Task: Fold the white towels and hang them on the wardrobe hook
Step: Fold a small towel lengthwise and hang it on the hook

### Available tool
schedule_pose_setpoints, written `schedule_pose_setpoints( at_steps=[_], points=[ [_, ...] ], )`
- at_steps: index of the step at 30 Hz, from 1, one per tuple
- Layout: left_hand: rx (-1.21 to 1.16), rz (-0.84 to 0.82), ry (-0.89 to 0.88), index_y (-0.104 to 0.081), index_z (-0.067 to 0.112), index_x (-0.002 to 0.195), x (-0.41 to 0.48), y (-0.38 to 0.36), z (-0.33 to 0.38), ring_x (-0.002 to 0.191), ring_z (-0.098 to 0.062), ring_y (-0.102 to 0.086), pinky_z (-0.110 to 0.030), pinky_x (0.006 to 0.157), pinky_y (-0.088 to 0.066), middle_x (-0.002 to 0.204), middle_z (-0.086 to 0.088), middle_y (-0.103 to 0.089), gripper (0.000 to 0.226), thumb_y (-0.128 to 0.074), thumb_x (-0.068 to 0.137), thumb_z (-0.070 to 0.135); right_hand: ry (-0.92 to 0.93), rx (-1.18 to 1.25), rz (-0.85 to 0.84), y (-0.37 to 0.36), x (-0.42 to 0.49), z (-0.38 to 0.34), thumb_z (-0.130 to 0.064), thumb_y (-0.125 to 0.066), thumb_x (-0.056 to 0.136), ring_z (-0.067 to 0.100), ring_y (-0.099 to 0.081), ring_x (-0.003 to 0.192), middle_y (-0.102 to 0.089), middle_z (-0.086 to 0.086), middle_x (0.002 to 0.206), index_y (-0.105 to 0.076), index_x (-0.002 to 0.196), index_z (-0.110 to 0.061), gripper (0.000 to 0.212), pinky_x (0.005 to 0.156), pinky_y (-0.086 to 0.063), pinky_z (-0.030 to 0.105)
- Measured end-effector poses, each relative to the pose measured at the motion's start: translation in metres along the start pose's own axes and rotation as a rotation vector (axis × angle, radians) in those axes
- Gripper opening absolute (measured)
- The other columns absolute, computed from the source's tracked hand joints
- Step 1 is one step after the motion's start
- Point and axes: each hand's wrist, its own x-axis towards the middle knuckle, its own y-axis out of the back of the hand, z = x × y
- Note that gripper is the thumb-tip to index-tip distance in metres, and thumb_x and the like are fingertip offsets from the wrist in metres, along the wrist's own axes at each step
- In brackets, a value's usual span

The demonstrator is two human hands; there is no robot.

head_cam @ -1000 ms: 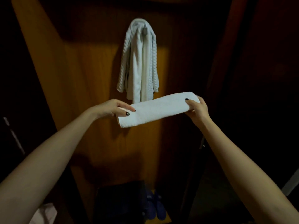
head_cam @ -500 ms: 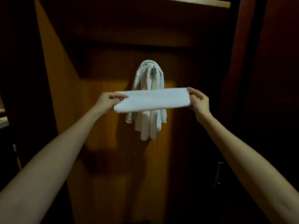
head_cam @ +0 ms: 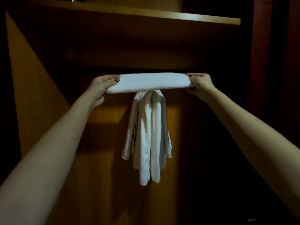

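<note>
1. A folded white towel, stretched out long and thin, held up high in front of the wooden back wall of the wardrobe.
2. Long way going from left to right, almost level, with the left end just a little lower than the right end.
3. Flat side facing up, and the soft, rounded long edge facing the camera.
4. At the left end, the left hand: fingers and thumb curled round the end of the towel and pinching it. One dark painted nail showing on the top side. Not spread open at all.
5. At the right end, the right hand: the same kind of hold, curled round the towel end from above and below. A dark nail showing on top here too.
6. Both bare arms reaching up and forward, well apart, one on each side.
7. Just under the middle of the held towel, a bunch of hanging white towels against the back wall. Long way going up and down, loose ends pointing at the floor.
8. Top of that bunch hidden behind the held towel, so no way to tell if touching or apart. Hook hidden there too.
9. Higher up, a wooden shelf going across the wardrobe, well above the held towel.
10. Very dark at both sides, with a brighter patch of wood behind the hanging bunch.
</note>
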Motion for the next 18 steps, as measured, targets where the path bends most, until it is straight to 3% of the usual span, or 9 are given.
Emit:
schedule_pose_setpoints(
  at_steps=[2, 4, 7, 11, 18],
  points=[
    [-0.051, 0.002, 0.05, -0.064, 0.015, 0.1, 0.012, -0.001, -0.009, 0.072, -0.008, -0.063, -0.018, 0.061, -0.049, 0.095, -0.005, -0.065, 0.018, -0.054, 0.092, 0.003, -0.066, 0.021, -0.023, -0.006, 0.014, 0.007, 0.006, -0.039, 0.097, 0.021, -0.057, 0.094, -0.056, 0.01, 0.101, -0.061, 0.118, 0.004, 0.03, 0.06, -0.051, 0.025],
    [-0.068, 0.013, 0.087, -0.064, 0.014, 0.1, 0.022, 0.0, -0.022, 0.074, -0.01, -0.061, -0.019, 0.064, -0.048, 0.093, -0.005, -0.065, 0.018, -0.053, 0.092, 0.002, -0.121, 0.046, -0.029, -0.011, 0.023, 0.017, 0.009, -0.036, 0.097, 0.026, -0.055, 0.101, -0.053, 0.015, 0.109, -0.06, 0.119, 0.006, 0.032, 0.068, -0.052, 0.03],
    [-0.134, 0.05, 0.12, -0.064, 0.01, 0.099, 0.03, -0.002, -0.04, 0.075, -0.01, -0.065, -0.019, 0.068, -0.052, 0.093, -0.008, -0.066, 0.016, -0.054, 0.091, 0.0, -0.208, 0.058, -0.019, -0.02, 0.03, 0.036, 0.008, -0.034, 0.098, 0.025, -0.056, 0.092, -0.054, 0.017, 0.105, -0.058, 0.122, 0.009, 0.033, 0.079, -0.05, 0.032],
    [-0.175, 0.116, 0.178, -0.063, 0.003, 0.105, 0.022, -0.012, -0.066, 0.065, -0.009, -0.068, -0.018, 0.058, -0.054, 0.079, -0.007, -0.071, 0.019, -0.054, 0.09, -0.004, -0.304, 0.069, -0.031, -0.028, 0.024, 0.068, 0.007, -0.04, 0.098, 0.023, -0.057, 0.076, -0.058, 0.016, 0.091, -0.061, 0.115, 0.008, 0.027, 0.062, -0.051, 0.029],
    [-0.497, 0.04, 0.302, -0.057, 0.003, 0.12, -0.018, -0.037, -0.113, 0.062, -0.005, -0.06, -0.016, 0.054, -0.049, 0.086, -0.005, -0.064, 0.027, -0.048, 0.094, -0.001, -0.402, 0.198, -0.104, -0.035, -0.012, 0.121, 0.005, -0.052, 0.092, 0.014, -0.055, 0.057, -0.061, 0.012, 0.074, -0.064, 0.095, -0.004, 0.015, 0.044, -0.046, 0.02]
  ],
)
